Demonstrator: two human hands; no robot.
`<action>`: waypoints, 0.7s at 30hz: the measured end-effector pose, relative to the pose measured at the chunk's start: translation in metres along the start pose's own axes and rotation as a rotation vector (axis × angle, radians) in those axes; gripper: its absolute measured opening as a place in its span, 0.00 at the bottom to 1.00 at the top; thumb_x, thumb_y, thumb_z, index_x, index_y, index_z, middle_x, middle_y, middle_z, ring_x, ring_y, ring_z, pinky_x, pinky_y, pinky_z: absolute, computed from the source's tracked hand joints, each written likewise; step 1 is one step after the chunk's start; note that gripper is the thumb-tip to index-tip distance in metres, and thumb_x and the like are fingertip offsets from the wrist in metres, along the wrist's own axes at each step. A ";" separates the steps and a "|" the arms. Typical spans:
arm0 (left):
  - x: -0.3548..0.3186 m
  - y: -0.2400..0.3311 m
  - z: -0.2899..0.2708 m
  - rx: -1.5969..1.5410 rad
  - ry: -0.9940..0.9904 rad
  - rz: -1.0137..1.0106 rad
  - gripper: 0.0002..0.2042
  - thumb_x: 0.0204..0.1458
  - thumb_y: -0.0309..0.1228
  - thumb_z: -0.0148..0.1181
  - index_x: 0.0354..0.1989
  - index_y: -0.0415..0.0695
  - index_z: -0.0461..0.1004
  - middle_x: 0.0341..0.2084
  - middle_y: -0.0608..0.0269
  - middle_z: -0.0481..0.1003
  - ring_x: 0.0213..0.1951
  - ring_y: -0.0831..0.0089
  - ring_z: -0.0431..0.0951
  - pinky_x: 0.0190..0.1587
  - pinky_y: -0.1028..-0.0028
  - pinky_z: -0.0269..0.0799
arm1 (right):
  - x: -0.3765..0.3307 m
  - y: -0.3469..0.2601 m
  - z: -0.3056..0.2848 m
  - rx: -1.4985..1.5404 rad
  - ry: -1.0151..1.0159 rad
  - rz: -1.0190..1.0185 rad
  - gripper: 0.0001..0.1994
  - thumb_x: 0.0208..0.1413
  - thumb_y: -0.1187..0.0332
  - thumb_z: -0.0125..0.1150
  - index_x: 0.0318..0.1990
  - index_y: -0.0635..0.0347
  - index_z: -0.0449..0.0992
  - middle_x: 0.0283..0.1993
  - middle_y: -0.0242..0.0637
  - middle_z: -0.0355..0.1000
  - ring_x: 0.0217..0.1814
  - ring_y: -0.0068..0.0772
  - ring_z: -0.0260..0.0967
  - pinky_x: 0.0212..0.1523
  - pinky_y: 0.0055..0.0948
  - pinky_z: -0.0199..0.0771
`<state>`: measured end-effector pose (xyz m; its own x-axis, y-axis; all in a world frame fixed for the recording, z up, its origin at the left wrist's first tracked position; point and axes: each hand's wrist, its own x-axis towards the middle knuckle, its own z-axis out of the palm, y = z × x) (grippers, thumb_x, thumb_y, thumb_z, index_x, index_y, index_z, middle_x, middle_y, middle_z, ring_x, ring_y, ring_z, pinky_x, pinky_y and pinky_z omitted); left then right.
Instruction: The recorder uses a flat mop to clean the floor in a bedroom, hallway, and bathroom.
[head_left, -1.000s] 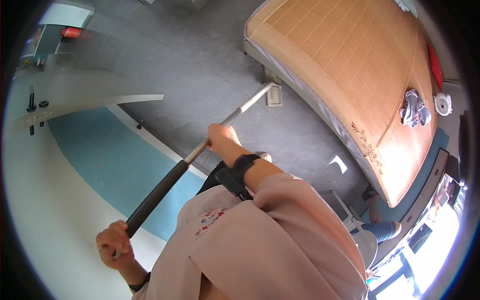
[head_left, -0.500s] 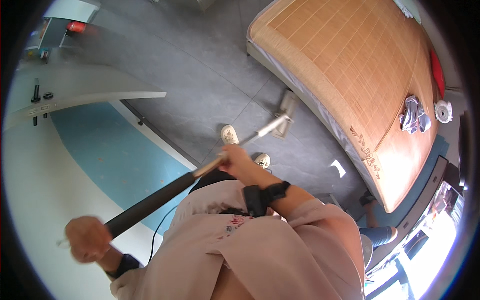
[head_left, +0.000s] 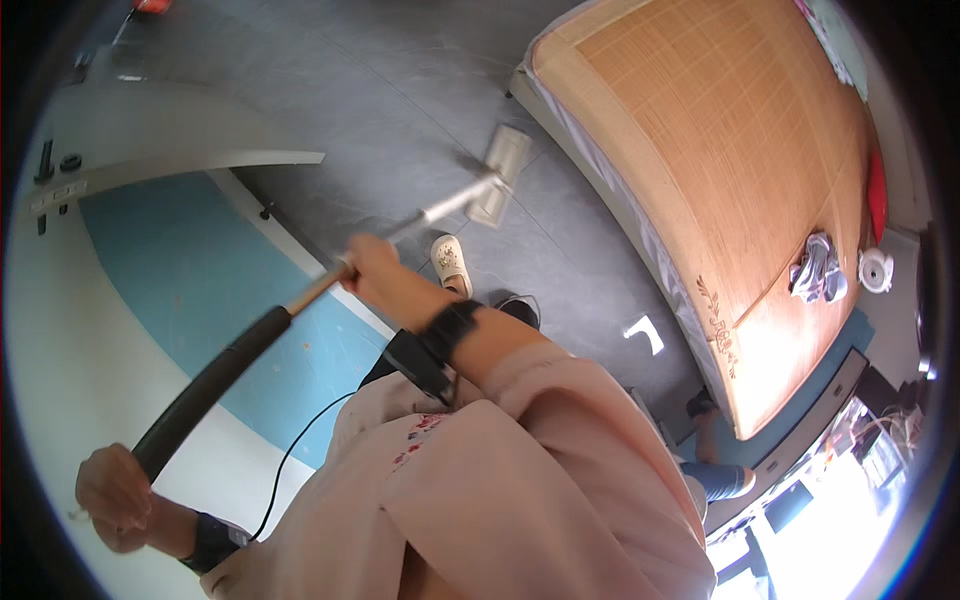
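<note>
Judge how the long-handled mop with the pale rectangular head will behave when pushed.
The black-sleeved, metallic-looking pole should stay stiff, as it looks hard. The pale rectangular head may swivel, since it joins the pole at a narrow neck. Flat on the smooth-looking grey floor, it seems unlikely to roll.

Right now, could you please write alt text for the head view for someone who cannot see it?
A person holds a long-handled flat mop, left hand at the upper end, right hand farther down the pole, its rectangular head on the grey floor. A mat-topped bed stands at right, a blue-and-white wall at left.
</note>
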<state>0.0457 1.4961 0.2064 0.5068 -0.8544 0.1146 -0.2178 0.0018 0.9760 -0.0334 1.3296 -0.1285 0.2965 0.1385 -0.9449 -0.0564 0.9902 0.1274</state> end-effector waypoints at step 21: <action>-0.015 0.029 0.180 -0.222 0.272 0.229 0.11 0.38 0.30 0.58 0.08 0.47 0.67 0.04 0.70 0.63 0.07 0.81 0.60 0.19 0.87 0.60 | -0.040 -0.092 -0.054 -0.372 -0.151 0.151 0.07 0.39 0.74 0.45 0.28 0.65 0.58 0.22 0.43 0.59 0.22 0.34 0.59 0.16 0.30 0.59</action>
<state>-0.1181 1.4155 0.1998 0.6745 -0.6503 0.3495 -0.1808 0.3134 0.9322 -0.0914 1.2317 -0.1186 0.3936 0.3092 -0.8657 -0.4416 0.8895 0.1169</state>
